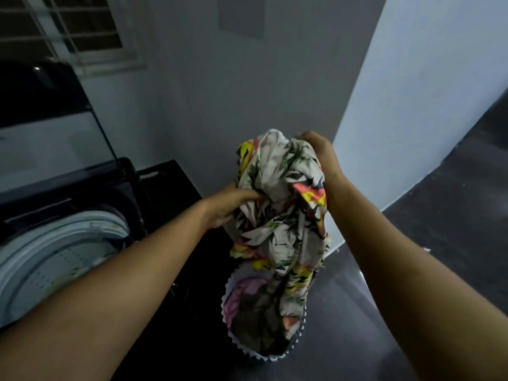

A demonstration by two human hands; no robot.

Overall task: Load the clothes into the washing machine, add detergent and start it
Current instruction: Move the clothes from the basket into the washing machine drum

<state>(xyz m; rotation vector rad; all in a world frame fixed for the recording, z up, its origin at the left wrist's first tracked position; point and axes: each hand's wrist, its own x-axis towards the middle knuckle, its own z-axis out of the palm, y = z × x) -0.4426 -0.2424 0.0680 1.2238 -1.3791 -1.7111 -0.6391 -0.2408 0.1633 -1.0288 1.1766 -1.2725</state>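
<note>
Hands [232,203] [320,158] gripping floral garment [277,193], basket [224,303] below, open washer [55,243] left

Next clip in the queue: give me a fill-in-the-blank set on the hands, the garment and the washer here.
1. The left hand and right hand grip the printed garment, holding it ____ the laundry basket.
2. The lid of the washing machine stands ____.
3. The washing machine is on the person's ____ side.
4. More clothes lie ____ the laundry basket.

Missing words: above; open; left; inside
</note>
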